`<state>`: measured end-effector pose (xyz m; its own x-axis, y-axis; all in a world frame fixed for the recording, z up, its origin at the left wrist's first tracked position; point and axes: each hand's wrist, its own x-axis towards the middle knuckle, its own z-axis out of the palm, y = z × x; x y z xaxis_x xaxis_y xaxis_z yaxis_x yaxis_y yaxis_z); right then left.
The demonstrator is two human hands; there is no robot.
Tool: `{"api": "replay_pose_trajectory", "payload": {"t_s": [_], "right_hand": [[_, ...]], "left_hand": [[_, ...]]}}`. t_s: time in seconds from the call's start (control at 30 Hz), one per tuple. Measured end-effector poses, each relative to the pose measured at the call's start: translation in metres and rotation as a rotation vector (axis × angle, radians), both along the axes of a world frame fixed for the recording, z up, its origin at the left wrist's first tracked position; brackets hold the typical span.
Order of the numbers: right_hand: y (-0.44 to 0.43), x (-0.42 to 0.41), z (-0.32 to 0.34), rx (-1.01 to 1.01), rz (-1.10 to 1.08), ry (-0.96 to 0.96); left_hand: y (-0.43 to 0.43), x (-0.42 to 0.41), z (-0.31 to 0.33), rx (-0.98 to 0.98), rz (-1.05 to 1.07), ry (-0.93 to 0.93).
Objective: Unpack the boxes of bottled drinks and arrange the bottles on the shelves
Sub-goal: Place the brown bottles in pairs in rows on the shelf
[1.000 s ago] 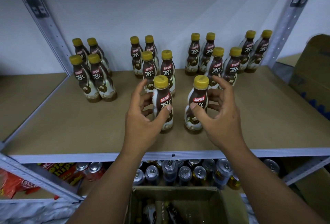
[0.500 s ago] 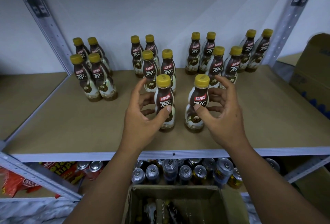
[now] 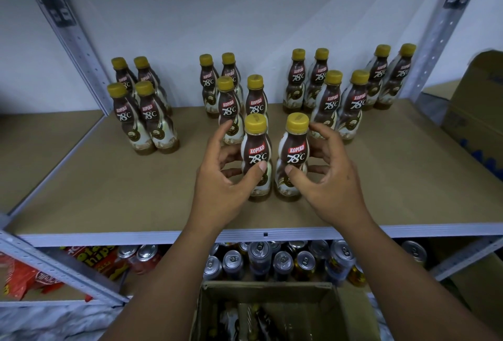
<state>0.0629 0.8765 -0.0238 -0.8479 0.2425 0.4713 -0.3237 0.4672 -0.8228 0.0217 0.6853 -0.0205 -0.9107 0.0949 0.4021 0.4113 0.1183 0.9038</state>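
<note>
Two brown Kopiko bottles with yellow caps stand upright side by side near the middle of the brown shelf board (image 3: 109,191). My left hand (image 3: 226,191) wraps the left bottle (image 3: 255,155), thumb on its label and fingers behind it. My right hand (image 3: 332,185) holds the right bottle (image 3: 295,150) the same way. Several more bottles stand behind in four clusters: far left (image 3: 144,114), centre (image 3: 231,87), right of centre (image 3: 329,95) and far right (image 3: 392,76). Below me sits the open cardboard box (image 3: 266,289) with bottles inside it.
Grey metal uprights (image 3: 81,49) frame the shelf on both sides. On the lower shelf stand several drink cans (image 3: 261,259), with red snack bags (image 3: 21,278) to the left. A large cardboard box (image 3: 479,112) sits at the right edge.
My hands have brought the two front bottles closer together, so the gap between them has narrowed. Both bottles still stand on the shelf board.
</note>
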Motion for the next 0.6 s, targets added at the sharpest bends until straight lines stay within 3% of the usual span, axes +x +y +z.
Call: {"api": "replay_pose_trajectory", "payload": {"t_s": [0.6], "right_hand": [[0.0003,-0.0019,0.0007,0.032,0.008,-0.018]], "left_hand": [[0.0003,0.003,0.0018,-0.042,-0.017,0.004]]}}
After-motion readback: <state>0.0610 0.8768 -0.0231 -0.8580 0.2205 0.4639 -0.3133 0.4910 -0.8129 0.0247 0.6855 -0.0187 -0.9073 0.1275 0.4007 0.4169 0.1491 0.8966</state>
